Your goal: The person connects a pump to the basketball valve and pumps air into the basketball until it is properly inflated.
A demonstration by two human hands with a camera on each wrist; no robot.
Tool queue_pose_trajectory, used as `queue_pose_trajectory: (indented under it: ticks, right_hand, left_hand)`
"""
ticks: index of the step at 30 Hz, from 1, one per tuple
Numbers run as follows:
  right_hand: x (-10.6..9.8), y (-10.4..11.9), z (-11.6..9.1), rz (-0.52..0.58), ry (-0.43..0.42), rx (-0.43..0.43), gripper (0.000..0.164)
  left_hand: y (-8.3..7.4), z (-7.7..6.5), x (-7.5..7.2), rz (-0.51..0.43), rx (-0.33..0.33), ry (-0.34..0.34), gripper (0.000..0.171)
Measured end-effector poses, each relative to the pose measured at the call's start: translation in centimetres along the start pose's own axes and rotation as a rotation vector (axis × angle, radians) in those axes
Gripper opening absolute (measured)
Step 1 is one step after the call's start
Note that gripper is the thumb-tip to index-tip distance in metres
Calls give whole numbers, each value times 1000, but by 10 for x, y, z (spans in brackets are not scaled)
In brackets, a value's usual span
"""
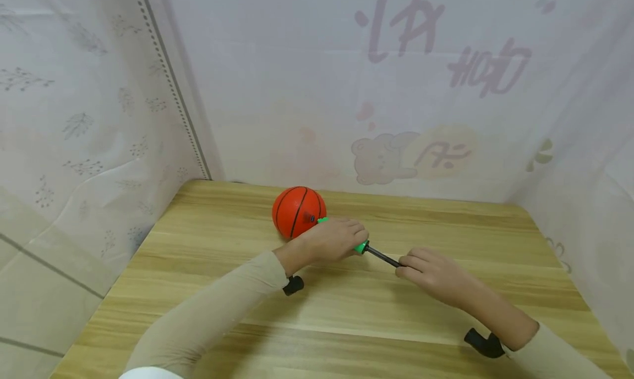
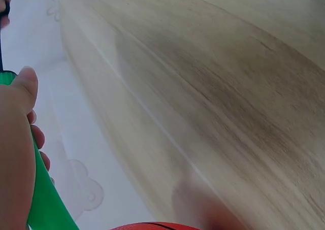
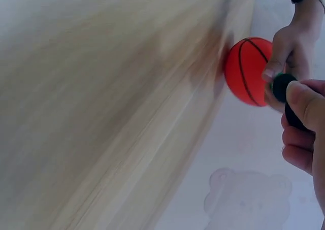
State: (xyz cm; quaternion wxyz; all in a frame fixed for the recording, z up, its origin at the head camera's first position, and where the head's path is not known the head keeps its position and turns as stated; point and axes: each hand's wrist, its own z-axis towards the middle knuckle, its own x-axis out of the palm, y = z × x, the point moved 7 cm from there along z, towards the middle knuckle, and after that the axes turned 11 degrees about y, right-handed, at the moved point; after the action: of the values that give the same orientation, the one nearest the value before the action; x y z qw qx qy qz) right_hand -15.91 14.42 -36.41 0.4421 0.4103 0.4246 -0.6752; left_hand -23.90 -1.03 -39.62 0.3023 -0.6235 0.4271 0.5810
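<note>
A small orange-red basketball [image 1: 292,211] with black seams sits toward the back of the wooden table. My left hand [image 1: 339,240] grips the green barrel [image 2: 48,207] of a hand pump, whose green far end [image 1: 322,220] overlaps the ball's right side in the head view. From the barrel's other end a black rod [image 1: 382,256] sticks out toward the right. My right hand [image 1: 433,274] holds the black handle [image 3: 294,116] at the end of that rod, thumb on top and fingers curled round it. The fingers hide most of the handle.
The wood-grain table [image 1: 396,324] reaches to a pale printed curtain [image 1: 277,93] behind it and on both sides. Black wrist-worn mounts [image 1: 484,343] stick out below both forearms.
</note>
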Motion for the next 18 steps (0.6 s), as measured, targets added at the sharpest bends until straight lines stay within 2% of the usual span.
queue_pose_trajectory:
  ticks: [4, 9, 13, 18]
  right_hand:
    - [-9, 3, -19, -12, -16, 12, 39]
    - [-14, 6, -27, -17, -60, -1, 40]
    - [-12, 4, -20, -18, -36, 5, 40]
    - [0, -3, 2, -16, 23, 15, 43]
  left_hand:
    - [3, -2, 0, -10, 2, 8, 24]
    - [4, -3, -2, -26, 17, -1, 23]
    - [3, -2, -2, -41, 11, 8, 22]
    - [1, 1, -3, -40, 9, -6, 23]
